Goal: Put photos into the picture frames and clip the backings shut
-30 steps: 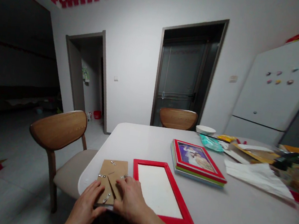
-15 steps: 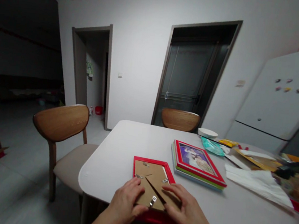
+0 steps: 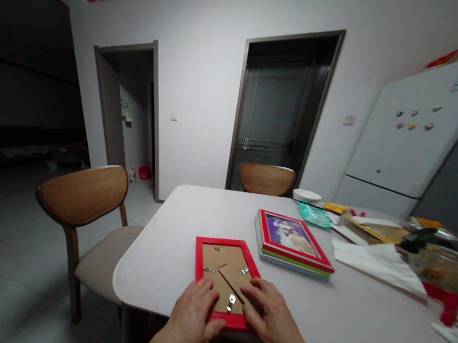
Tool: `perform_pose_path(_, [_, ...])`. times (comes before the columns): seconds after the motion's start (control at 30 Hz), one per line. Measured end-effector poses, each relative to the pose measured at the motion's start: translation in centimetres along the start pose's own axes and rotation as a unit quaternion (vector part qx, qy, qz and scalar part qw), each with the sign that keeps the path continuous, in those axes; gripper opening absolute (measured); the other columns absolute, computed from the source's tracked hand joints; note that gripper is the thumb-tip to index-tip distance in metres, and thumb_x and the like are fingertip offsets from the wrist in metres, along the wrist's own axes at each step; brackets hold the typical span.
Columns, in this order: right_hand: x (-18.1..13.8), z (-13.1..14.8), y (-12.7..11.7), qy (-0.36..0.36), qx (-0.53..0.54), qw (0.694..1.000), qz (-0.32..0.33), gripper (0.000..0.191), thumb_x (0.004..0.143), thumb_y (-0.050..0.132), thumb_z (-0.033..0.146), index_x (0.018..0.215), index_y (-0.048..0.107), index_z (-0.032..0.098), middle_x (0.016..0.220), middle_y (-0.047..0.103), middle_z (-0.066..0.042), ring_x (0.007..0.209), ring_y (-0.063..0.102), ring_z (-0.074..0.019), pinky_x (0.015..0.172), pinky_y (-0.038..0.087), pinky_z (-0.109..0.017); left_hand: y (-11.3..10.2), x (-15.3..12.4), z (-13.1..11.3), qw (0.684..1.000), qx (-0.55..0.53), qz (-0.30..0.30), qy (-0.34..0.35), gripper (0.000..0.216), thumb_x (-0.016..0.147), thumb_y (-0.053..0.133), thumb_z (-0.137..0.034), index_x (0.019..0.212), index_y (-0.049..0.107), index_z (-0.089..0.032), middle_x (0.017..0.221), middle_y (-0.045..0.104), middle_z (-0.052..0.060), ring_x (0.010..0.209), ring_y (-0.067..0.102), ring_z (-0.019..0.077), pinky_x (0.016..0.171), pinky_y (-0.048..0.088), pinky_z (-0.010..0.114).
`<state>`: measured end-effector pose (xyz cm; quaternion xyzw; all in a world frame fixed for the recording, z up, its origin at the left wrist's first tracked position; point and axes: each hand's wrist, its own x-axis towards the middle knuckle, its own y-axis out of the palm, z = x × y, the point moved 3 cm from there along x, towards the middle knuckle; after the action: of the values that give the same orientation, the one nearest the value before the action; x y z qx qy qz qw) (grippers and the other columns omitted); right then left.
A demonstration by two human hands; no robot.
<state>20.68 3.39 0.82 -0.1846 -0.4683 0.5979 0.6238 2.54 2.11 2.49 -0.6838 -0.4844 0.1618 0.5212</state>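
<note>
A red picture frame point(image 3: 198, 257) lies face down at the near edge of the white table point(image 3: 190, 217). A brown backing board point(image 3: 223, 268) with small metal clips sits inside it. My left hand point(image 3: 194, 312) rests flat on the frame's near left corner, fingers stretched over the board. My right hand point(image 3: 271, 318) lies flat on the near right part of the board, fingers spread toward the clips. Neither hand grips anything.
A stack of coloured frames point(image 3: 291, 237) with a photo on top lies just beyond. Papers point(image 3: 372, 257), a bowl point(image 3: 307, 195), a wipes pack point(image 3: 311, 215) and clutter fill the table's right side. Wooden chairs stand at left point(image 3: 83, 201) and at the far end point(image 3: 267, 179). A fridge point(image 3: 417, 133) stands at right.
The backing board lay beside the empty red frame a second ago; both hands carried it right and set it into the frame. Now they press it flat there.
</note>
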Motion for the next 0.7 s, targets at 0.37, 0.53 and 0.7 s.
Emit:
perform_pose_path(0.37, [0.7,1.3,0.6,-0.035,-0.057,0.998,0.019,0.025,0.073,0.045,0.030,0.090,0.062,0.025,0.099,0.054,-0.006,0.092,0.047,-0.0211,0.079,0.036,-0.034,0.1,-0.7,1.0,1.000,0.000,-0.025,0.002,0.034,0.063,0.061,-0.016,0.097,0.055,-0.014,0.113,0.054,0.013,0.109,0.044,0.0266,0.096,0.030,0.046])
perform_pose_path(0.53, [1.8,0.9,-0.3,-0.029,-0.035,0.998,0.031,0.031,0.077,0.040,0.029,0.098,0.060,0.021,0.098,0.055,-0.008,0.092,0.047,-0.0195,0.083,0.035,-0.031,0.1,-1.1,1.4,0.999,-0.003,-0.052,0.004,0.047,0.061,0.064,-0.021,0.105,0.051,-0.013,0.109,0.056,0.013,0.104,0.048,0.0274,0.093,0.033,0.046])
perform_pose_path(0.7, [4.1,0.0,0.3,-0.002,-0.094,0.995,0.029,0.032,0.078,0.036,0.024,0.096,0.061,0.017,0.096,0.052,-0.009,0.090,0.045,-0.0194,0.082,0.034,-0.029,0.3,-1.1,1.6,0.998,-0.006,-0.063,0.000,0.051,0.059,0.066,-0.021,0.107,0.049,-0.013,0.106,0.057,0.012,0.102,0.048,0.0272,0.091,0.035,0.043])
